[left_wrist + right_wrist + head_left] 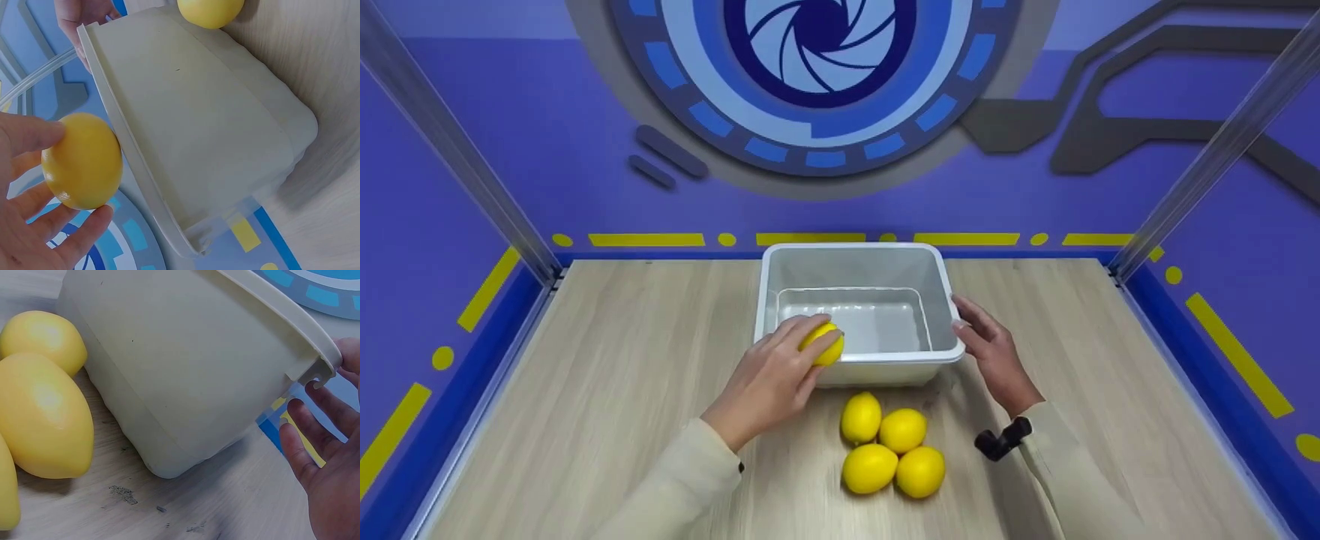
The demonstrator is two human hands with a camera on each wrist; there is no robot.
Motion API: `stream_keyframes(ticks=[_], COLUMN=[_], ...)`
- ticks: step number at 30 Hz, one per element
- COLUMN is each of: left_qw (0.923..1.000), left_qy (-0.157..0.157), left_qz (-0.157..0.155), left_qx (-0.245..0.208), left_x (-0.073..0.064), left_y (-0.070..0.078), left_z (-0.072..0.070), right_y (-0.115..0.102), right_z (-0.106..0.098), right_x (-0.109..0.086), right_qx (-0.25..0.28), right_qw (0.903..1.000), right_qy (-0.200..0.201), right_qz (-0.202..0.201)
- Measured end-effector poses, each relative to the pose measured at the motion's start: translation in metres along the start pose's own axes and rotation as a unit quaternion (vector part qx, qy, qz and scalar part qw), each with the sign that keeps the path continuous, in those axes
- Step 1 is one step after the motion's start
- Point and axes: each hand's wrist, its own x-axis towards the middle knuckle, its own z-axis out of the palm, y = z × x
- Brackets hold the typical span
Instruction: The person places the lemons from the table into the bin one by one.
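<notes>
A yellow lemon [825,346] is gripped between the thumb and fingers of my left hand [772,371], over the near left rim of a pale grey plastic bin [885,357]. The left wrist view shows that lemon [83,161] beside the bin's rim, with the fingertips [100,216] spread around it. My right hand [994,352] is at the bin's right rim, its thumb and fingertips touching the edge; in the right wrist view its fingers [301,444] are extended and only lightly bent. Several more lemons [870,469] lie grouped on the table in front of the bin.
The wood-grain table [660,315] meets a purple wall [607,202] with yellow dashes just behind the bin. Side panels with metal posts [1200,142] bound the left and right. A black wrist device [1003,439] sits by the right sleeve.
</notes>
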Motion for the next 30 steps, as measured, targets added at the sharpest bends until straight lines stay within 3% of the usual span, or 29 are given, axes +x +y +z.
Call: stream_keyframes(ticks=[13, 30], left_qw=[0.9998, 0.9997], left_qy=[-0.006, -0.012], left_qz=[-0.016, -0.021], left_qx=[0.000, -0.003], left_x=[0.0022, 0.0053], left_y=[-0.0053, -0.0087], left_z=[0.0043, 0.0089], right_y=[0.0012, -0.0043], right_z=[0.0015, 0.0009], right_x=[0.0009, -0.0035], right_qx=[-0.027, -0.002], right_qw=[0.9996, 1.0000], right_qy=[0.011, -0.001], right_qz=[-0.006, -0.001])
